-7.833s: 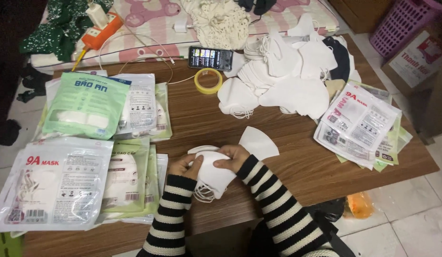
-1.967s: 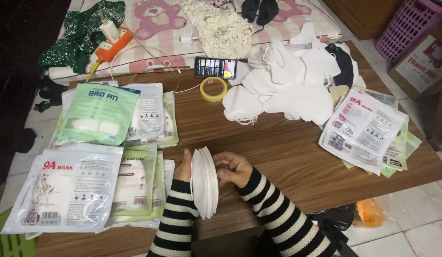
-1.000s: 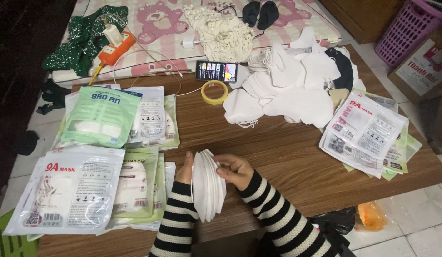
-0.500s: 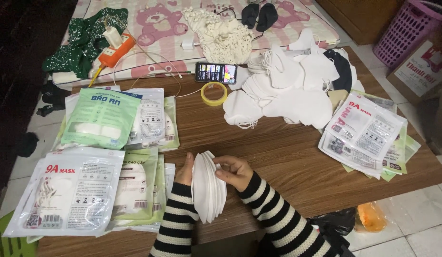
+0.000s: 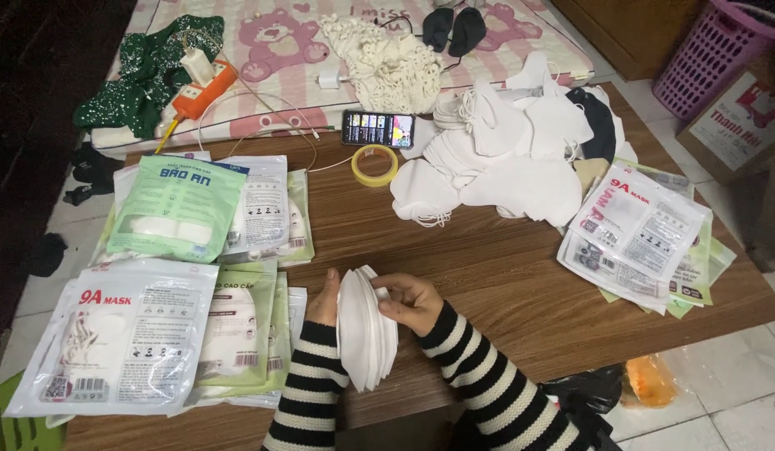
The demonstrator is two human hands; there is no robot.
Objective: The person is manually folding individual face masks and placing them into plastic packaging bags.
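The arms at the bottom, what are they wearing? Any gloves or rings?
Both arms wear long knitted sleeves with black and white stripes running around them, ending in snug cuffs at the wrists. The left hand and the right hand are bare, with no gloves. No ring, watch or bracelet shows.

Table (image 5: 504,276) was brown wood-grain, smooth, low sheen. Stack of masks (image 5: 366,330) between the left hand (image 5: 325,292) and right hand (image 5: 412,301) looked soft, matt white cloth-like fabric. Packets (image 5: 120,334) were glossy plastic film. Tape roll (image 5: 375,164) was shiny yellow plastic. Sleeves (image 5: 487,376) were striped knit. Basket (image 5: 709,58) was pink plastic.
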